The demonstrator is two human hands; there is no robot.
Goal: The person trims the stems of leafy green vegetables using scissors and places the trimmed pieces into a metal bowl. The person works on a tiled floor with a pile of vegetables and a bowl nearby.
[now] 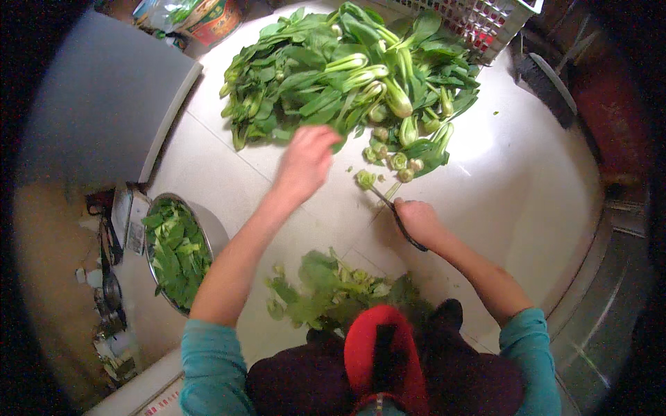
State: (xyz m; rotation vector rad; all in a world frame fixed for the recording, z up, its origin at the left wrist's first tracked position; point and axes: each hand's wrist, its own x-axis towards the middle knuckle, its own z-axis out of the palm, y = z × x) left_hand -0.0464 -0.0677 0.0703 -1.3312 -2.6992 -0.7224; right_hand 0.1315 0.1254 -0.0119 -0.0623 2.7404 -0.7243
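A large heap of bok choy (322, 78) lies on the tiled floor in front of me. My left hand (309, 156) is at the heap's near edge, blurred, with its fingers curled; whether it grips a leaf cannot be told. My right hand (419, 221) is closed around a dark-handled knife or pair of scissors (398, 221), whose tip is at a cut bok choy base (366, 179). Several more cut bases (398, 161) lie beside the heap. Nearer my feet is a smaller pile of leaves and trimmings (343, 291).
A metal bowl (208, 223) full of cut leaves stands at the left, beside a scale (134, 229). A grey panel (114, 93) is at upper left, a printed tub (216, 23) behind it. A white plastic basket (499, 31) and a brush (546, 86) are at upper right.
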